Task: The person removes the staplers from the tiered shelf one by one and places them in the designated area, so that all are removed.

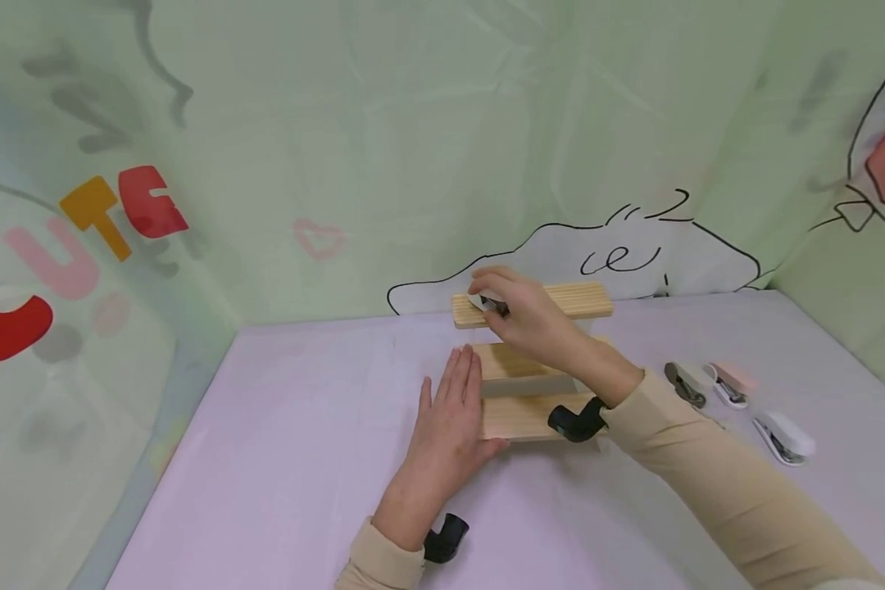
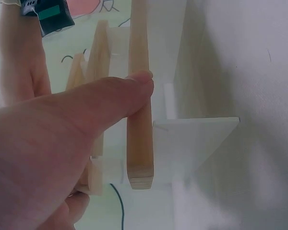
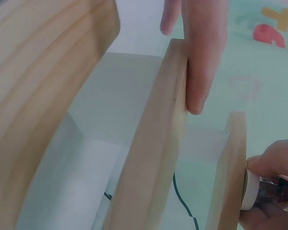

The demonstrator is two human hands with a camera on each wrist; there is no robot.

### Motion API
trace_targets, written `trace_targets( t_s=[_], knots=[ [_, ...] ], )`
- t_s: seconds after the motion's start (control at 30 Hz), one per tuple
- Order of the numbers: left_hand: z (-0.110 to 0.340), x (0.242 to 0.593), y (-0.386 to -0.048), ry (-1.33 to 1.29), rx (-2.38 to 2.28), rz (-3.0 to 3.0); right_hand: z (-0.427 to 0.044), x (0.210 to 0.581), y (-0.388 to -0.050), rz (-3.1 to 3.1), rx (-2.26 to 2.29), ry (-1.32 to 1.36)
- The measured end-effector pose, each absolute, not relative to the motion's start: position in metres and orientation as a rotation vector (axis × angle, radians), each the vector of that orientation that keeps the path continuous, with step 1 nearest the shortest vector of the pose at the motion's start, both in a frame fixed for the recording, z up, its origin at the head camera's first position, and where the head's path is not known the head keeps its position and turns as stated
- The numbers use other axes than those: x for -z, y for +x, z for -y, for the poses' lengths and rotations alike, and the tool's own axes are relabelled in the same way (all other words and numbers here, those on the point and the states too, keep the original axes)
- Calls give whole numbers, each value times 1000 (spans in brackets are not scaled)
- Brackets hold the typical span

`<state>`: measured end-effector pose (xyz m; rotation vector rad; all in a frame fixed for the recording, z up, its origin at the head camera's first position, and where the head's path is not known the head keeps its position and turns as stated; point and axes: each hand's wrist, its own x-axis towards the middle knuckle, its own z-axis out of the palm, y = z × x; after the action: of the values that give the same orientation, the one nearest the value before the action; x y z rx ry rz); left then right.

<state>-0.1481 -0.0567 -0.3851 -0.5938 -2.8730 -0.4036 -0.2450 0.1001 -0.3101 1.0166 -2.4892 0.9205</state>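
Note:
A three-tier stand with a wooden top board (image 1: 578,300), middle board (image 1: 512,363) and bottom board (image 1: 519,416) on white supports (image 2: 197,143) stands on the table. My right hand (image 1: 527,315) pinches a small stapler (image 3: 252,191), white with dark and metal parts, against the left part of the top board. My left hand (image 1: 448,430) rests along the stand's left side with straight fingers, its thumb (image 2: 120,93) pressing the front edge of the bottom board. The right hand's fingers partly hide the stapler in the head view.
On the table right of the stand lie a grey-and-white stapler (image 1: 686,383), a pink stapler (image 1: 732,383) and a white stapler (image 1: 784,437). Behind the stand hangs a pale green printed cloth (image 1: 442,164). The tabletop (image 1: 302,426) is pale lilac.

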Motion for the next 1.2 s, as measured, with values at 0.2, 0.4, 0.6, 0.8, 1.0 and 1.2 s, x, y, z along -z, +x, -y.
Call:
trace_targets(
  t_s=[0.2, 0.4, 0.6, 0.8, 1.0, 1.2],
  knots=[
    [56, 385, -148, -590, 396, 2871, -103, 311, -246, 2484, -910, 1024],
    [56, 385, -148, -584, 407, 2891, -108, 309, -242, 2462, -943, 1018],
    [57, 385, -149, -582, 405, 2890, -112, 304, -238, 2423, -951, 1031],
    [57, 385, -148, -586, 424, 2876, -118, 303, -233, 2398, -928, 1018],
    [57, 386, -148, -595, 422, 2858, -129, 299, -226, 2362, -884, 1030],
    [56, 386, -148, -595, 418, 2853, -143, 297, -214, 2330, -850, 1011]
  ],
)
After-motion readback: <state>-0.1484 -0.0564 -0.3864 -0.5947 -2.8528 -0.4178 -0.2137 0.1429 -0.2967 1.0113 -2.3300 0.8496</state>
